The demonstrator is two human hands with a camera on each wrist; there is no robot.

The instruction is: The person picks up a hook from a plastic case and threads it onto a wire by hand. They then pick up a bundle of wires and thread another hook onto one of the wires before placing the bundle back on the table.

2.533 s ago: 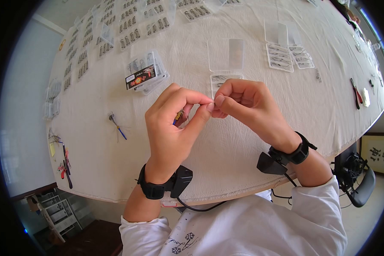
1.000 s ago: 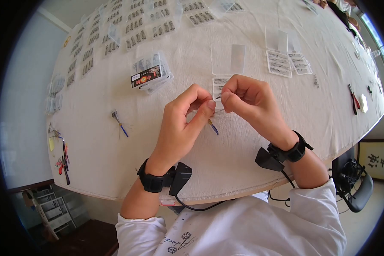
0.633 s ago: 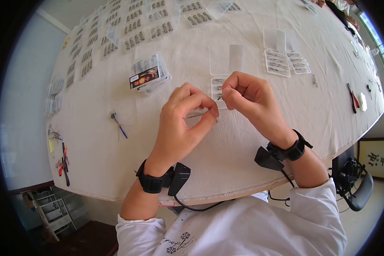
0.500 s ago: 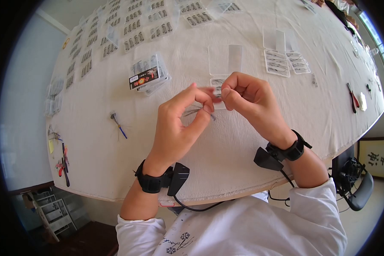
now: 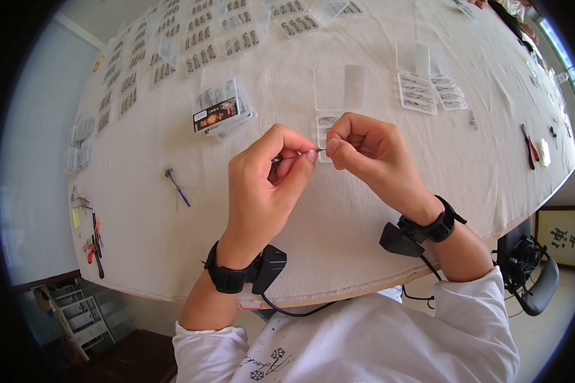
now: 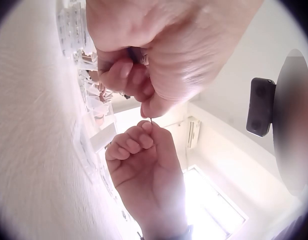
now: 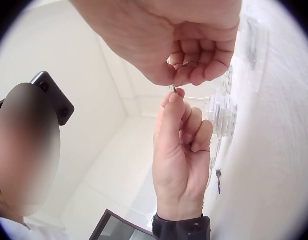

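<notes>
In the head view my left hand [image 5: 259,185] and right hand [image 5: 377,153] meet fingertip to fingertip above the table. Thumb and forefinger of each pinch a thin dark metal piece [image 5: 321,150] spanning the small gap. A slim curved wire [image 7: 193,63], like part of a fishing hook, shows under the right fingers in the right wrist view. Tucked inside the left hand's curled fingers is a dark bundle [image 5: 275,165], mostly hidden. Just beyond the fingertips lies an open clear box [image 5: 326,120] with hooks in its compartments, partly covered by the right hand.
A blue-ended wire bundle [image 5: 176,185] lies left of the hands. Stacked clear boxes [image 5: 241,118] with a black label stand behind it. Rows of filled boxes [image 5: 201,59] cover the far left. Pliers [image 5: 529,147] lie at right, more tools [image 5: 97,249] at left.
The left hand's fingers have shifted the wire bundle from the fingertips back into the palm. Its thumb and forefinger have come up to the right fingertips. The right hand has barely moved.
</notes>
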